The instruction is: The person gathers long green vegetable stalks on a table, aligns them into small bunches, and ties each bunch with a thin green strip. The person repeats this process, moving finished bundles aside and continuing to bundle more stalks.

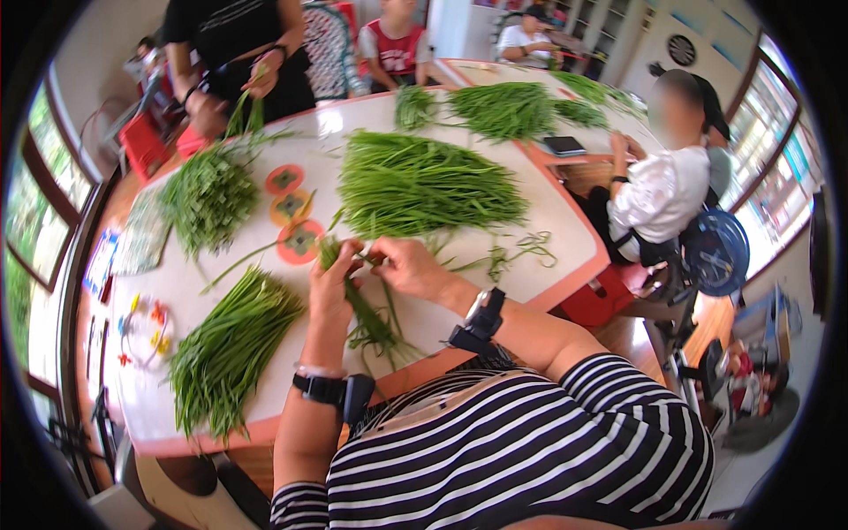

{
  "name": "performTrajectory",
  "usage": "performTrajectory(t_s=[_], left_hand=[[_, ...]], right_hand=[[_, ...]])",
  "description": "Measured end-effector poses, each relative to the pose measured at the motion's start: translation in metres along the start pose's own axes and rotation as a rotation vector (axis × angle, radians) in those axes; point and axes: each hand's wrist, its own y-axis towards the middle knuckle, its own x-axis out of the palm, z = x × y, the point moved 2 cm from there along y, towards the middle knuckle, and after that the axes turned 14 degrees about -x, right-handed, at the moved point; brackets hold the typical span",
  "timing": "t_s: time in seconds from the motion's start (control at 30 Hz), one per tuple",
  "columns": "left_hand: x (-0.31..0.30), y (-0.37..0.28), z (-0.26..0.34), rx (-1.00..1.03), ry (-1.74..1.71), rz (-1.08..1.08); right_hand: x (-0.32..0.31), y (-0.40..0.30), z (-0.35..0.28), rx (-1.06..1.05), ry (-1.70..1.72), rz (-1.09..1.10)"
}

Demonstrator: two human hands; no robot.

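Note:
My left hand [334, 281] is closed around a small bunch of garlic chives [371, 318], whose leaves trail down towards the table's near edge. Close beside it, the fingertips of my right hand [407, 265] pinch a chive stalk near the bunch's stem end; the exact grip is partly hidden by the fingers. Beyond both hands lies a large pile of garlic chives [430, 182]. A second pile of chives [232, 351] rests to the left of my left forearm. Some loose trimmings [517, 255] are scattered right of my right hand.
The white table [563, 225] has a pink rim and printed round fruit motifs [288, 205]. At left are another chive heap [212, 195], a folded cloth [140, 232] and a ring with coloured pieces [159, 338]. A standing person [238, 59] handles chives opposite; another person [662, 185] sits right.

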Motion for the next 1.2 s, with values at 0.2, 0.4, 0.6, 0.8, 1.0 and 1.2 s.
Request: performTrajectory(t_s=[0.2, 0.4, 0.6, 0.8, 1.0, 1.2], left_hand=[[-0.002, 0.005, -0.001, -0.035, 0.004, 0.009], [0.000, -0.005, 0.003, -0.075, -0.178, -0.112], [-0.008, 0.000, 0.005, -0.044, -0.228, -0.069], [-0.006, 0.008, 0.005, -0.065, -0.217, -0.136], [-0.004, 0.004, 0.002, -0.088, -0.142, -0.112], [-0.001, 0.003, 0.001, -0.089, -0.108, -0.095]], right_hand=[[-0.086, 0.003, 0.026, -0.197, -0.071, 0.383], [-0.339, 0.002, -0.061, -0.265, 0.015, 0.840], [-0.212, 0.005, -0.003, 0.087, -0.069, 0.467], [-0.041, 0.003, 0.035, 0.165, -0.306, -0.042], [-0.005, 0.021, 0.030, 0.189, -0.616, -0.214], [-0.005, 0.014, 0.038, 0.130, -0.380, -0.038]])
